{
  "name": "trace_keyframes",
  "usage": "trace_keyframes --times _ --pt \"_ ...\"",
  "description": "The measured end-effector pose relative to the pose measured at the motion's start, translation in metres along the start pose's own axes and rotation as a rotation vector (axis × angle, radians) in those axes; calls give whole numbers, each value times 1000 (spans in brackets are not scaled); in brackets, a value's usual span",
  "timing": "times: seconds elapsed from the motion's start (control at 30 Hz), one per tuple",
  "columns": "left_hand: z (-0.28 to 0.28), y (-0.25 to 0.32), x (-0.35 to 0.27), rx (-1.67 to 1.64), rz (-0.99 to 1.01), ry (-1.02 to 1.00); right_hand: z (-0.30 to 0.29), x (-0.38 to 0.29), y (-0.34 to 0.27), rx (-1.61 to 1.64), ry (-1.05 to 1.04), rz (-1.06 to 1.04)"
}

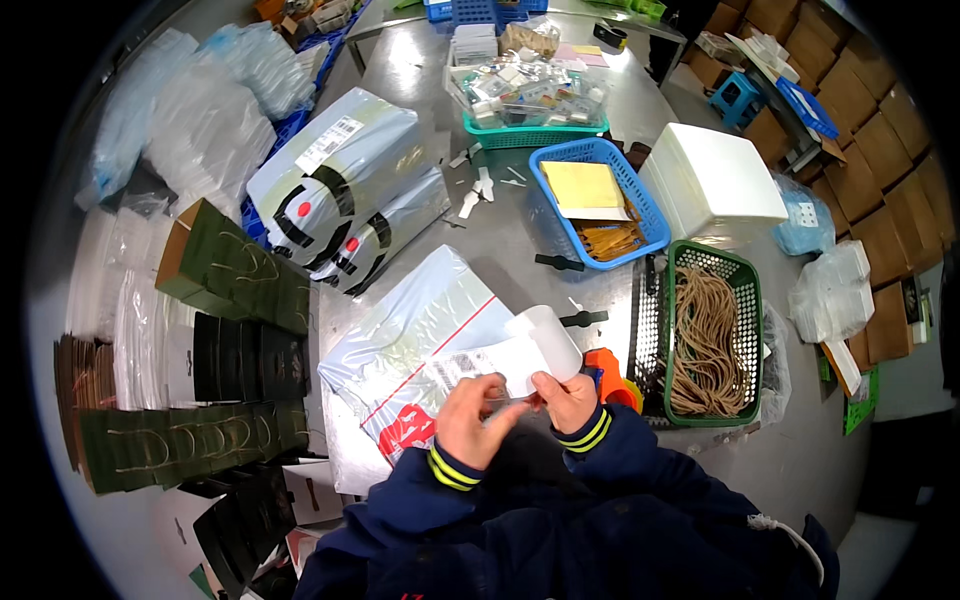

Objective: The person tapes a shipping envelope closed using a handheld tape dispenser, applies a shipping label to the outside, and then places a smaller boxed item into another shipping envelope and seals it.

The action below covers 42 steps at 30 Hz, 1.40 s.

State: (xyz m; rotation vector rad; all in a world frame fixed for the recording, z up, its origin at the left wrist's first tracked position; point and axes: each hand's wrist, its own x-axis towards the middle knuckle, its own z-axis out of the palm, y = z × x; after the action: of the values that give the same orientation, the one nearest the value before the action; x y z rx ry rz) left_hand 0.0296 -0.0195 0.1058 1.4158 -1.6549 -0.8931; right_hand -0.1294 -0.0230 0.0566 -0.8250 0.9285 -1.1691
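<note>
My right hand (567, 399) grips a strip of white printed labels (525, 360), whose backing curls up above it. My left hand (474, 421) is beside the strip's near edge with its fingers bent; whether it touches the strip I cannot tell. Under the labels lies a pale plastic mailing bag (420, 330) with a red line and a red printed patch. An orange tape dispenser (613, 381) stands just right of my right hand. Two more wrapped parcels (337, 180), with black markings and red dots, lie farther off to the left; one bears a printed label.
A green basket (753, 337) of twisted cord and a blue basket (660, 225) with yellow paper stand at the right. Beyond are a teal basket (536, 137) of small packets and a white foam box (724, 176). Green paper bags (187, 446) stand at the left.
</note>
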Motion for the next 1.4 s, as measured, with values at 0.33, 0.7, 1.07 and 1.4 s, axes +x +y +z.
trace_keyframes --times 0.33,0.7,1.07,1.4 --pt "6 -3 -2 -107 26 19 14 -5 9 156 -27 -133" --pt "-3 -26 -3 -543 -312 -273 11 -13 -5 -151 -44 -180" --pt "-97 -89 17 -493 -312 306 -85 0 -18 617 666 -37" --pt "-144 -104 93 716 1281 -344 -81 -60 -1 467 796 -136"
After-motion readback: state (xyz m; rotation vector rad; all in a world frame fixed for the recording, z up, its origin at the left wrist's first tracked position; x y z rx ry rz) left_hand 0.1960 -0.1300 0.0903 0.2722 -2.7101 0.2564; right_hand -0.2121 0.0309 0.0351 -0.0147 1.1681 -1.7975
